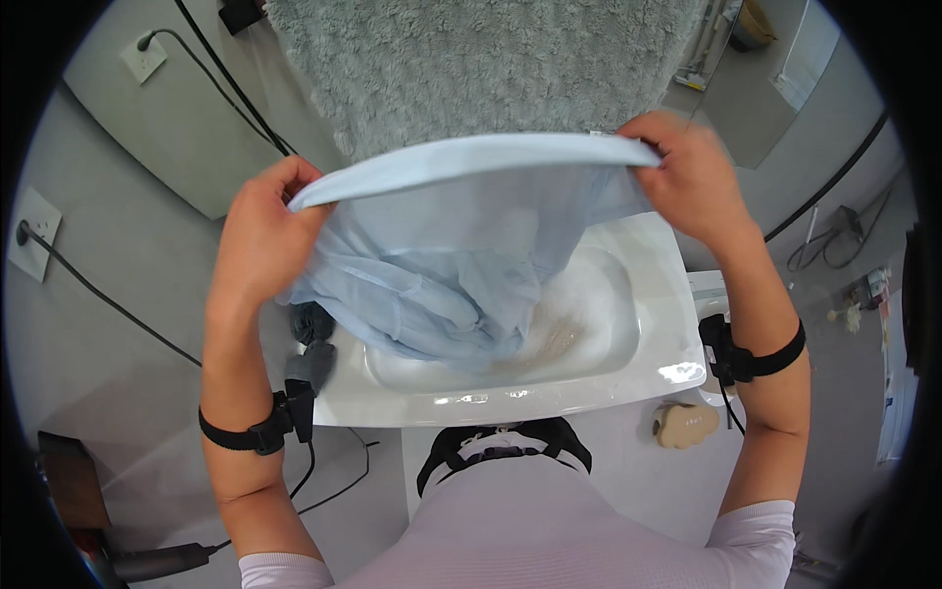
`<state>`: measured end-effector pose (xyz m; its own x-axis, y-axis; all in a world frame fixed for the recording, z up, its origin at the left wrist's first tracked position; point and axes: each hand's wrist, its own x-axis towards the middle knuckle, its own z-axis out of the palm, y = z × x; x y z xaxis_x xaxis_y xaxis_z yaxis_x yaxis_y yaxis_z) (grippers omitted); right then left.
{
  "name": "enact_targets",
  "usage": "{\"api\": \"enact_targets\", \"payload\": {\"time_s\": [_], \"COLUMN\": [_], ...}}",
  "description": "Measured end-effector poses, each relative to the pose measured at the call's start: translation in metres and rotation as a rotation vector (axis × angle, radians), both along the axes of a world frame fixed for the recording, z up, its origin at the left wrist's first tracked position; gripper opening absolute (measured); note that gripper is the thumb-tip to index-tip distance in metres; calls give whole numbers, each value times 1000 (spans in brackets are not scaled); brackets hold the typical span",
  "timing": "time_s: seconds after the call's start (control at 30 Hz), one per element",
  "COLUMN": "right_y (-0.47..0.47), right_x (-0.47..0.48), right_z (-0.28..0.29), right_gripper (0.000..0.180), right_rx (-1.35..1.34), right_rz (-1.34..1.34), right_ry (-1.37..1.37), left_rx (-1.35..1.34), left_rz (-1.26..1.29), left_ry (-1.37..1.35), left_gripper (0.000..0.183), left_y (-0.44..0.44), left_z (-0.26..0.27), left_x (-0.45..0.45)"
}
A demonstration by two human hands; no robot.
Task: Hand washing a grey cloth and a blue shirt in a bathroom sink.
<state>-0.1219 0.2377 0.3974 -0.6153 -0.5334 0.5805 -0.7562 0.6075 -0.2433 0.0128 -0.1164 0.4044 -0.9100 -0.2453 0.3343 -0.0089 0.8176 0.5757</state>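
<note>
A light blue garment (471, 221) of thin cloth is stretched between my two hands above a white washbasin (666, 316). My left hand (268, 228) pinches one end of its thick top band, and my right hand (688, 173) grips the other end, slightly higher in the picture. The garment's lower part hangs in folds into the left of the bowl and looks wet. Foamy, cloudy water (581, 316) shows to the right of the cloth. How deep the cloth sits in the water is hidden.
Dark grey bunched cloths (313, 361) lie on the basin's left rim. A fluffy grey-green textile (486, 66) hangs beyond the basin. Power cables run from wall sockets (35, 232) at left. A beige cloud-shaped object (684, 425) is below right, near a toilet (710, 302).
</note>
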Motion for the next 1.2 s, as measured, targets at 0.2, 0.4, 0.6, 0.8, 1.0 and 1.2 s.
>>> {"api": "enact_targets", "payload": {"time_s": [0.2,0.4,0.6,0.8,1.0,1.2], "right_y": [13,12,37,42,38,9], "right_x": [2,7,2,5,12,40], "right_z": [40,44,24,36,43,-53], "right_gripper": [18,14,11,14,18,22], "right_rx": [-350,-471,-87,-77,-376,-261], "right_rz": [-17,29,-143,-207,-181,-168], "right_ry": [-53,-338,-73,-24,-254,-846], "left_rx": [54,138,-124,-180,-133,-346], "left_rz": [-51,-134,-143,21,35,58], "left_ry": [57,71,-262,25,136,-234], "left_gripper": [15,17,24,24,24,46], "left_y": [2,-10,-8,-7,17,-15], "left_z": [19,9,9,19,20,-141], "left_x": [2,-8,-8,-13,-13,0]}}
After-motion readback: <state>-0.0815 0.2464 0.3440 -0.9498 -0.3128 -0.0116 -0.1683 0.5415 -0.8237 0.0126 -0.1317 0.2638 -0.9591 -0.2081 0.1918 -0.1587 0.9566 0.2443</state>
